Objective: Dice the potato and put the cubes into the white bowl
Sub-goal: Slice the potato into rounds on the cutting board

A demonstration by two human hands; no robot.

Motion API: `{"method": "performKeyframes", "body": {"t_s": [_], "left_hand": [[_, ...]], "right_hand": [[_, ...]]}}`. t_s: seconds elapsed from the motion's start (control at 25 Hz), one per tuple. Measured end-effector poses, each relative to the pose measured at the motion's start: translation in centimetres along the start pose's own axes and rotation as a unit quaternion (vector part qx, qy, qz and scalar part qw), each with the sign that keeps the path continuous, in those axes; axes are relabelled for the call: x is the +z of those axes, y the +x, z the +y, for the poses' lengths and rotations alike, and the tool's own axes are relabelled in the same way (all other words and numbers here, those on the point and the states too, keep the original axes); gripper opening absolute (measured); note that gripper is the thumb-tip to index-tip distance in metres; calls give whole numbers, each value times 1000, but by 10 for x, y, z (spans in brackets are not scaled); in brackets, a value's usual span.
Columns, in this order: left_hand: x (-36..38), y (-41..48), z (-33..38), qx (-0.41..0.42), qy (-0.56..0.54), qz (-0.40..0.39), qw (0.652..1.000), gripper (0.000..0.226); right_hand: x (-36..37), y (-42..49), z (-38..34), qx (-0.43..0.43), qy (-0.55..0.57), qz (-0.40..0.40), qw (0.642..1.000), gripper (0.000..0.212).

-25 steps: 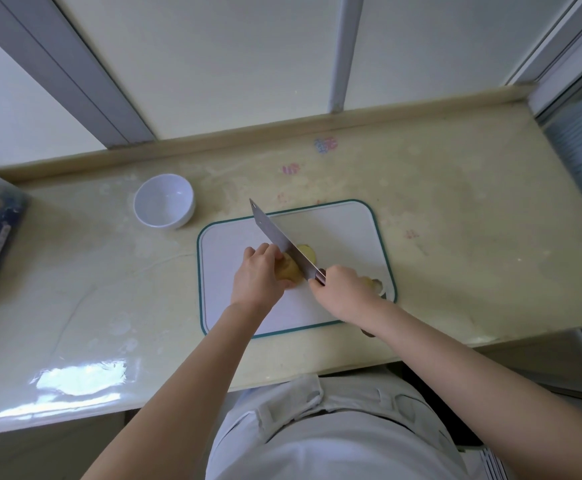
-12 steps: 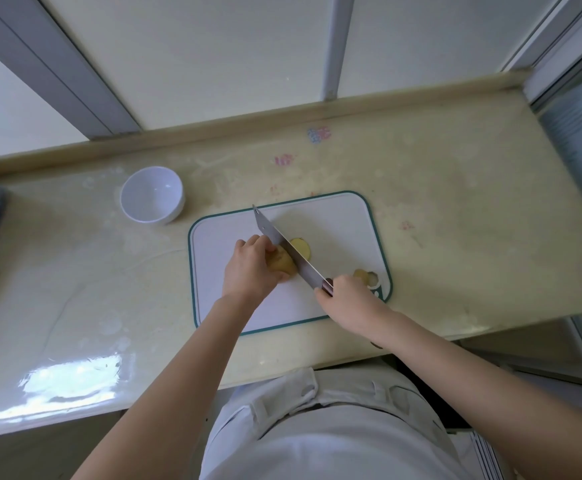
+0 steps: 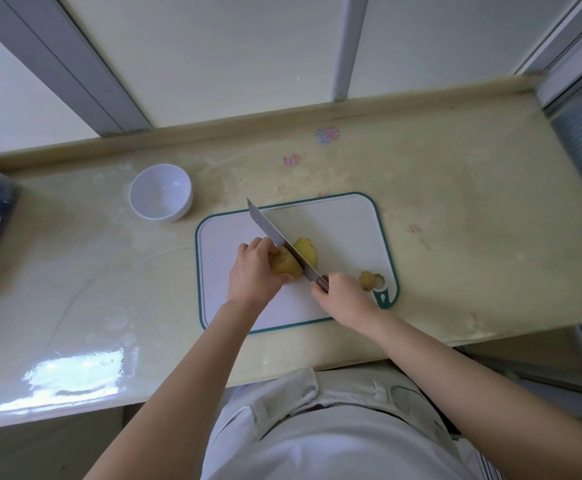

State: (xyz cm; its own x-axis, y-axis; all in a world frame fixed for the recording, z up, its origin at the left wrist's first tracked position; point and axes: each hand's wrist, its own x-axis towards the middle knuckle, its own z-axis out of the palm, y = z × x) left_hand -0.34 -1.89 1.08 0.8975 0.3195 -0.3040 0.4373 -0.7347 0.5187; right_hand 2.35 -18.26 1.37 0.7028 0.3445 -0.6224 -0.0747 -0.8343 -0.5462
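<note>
Potato (image 3: 288, 265) sits mid cutting board (image 3: 345, 216), still being sliced, no cubes visible. The left hand (image 3: 253, 273) grips its uncut part; the right hand (image 3: 343, 294) clasps the knife (image 3: 269, 226). Next likely calls for another steady downward cut.

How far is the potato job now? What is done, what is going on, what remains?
Done: a small end piece lies cut off near the cutting board's right corner. In hand: the left hand holds the potato while the right hand presses the knife through it. Left: no cubes are visible yet, and the white bowl is empty.
</note>
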Motion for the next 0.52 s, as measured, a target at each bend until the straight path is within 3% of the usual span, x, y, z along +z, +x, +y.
{"method": "performKeyframes", "body": {"t_s": [0.52], "left_hand": [[1, -12, -8, 20, 1, 3, 1000, 43]], "right_hand": [[-33, -36, -26, -19, -19, 43, 999, 56]]}}
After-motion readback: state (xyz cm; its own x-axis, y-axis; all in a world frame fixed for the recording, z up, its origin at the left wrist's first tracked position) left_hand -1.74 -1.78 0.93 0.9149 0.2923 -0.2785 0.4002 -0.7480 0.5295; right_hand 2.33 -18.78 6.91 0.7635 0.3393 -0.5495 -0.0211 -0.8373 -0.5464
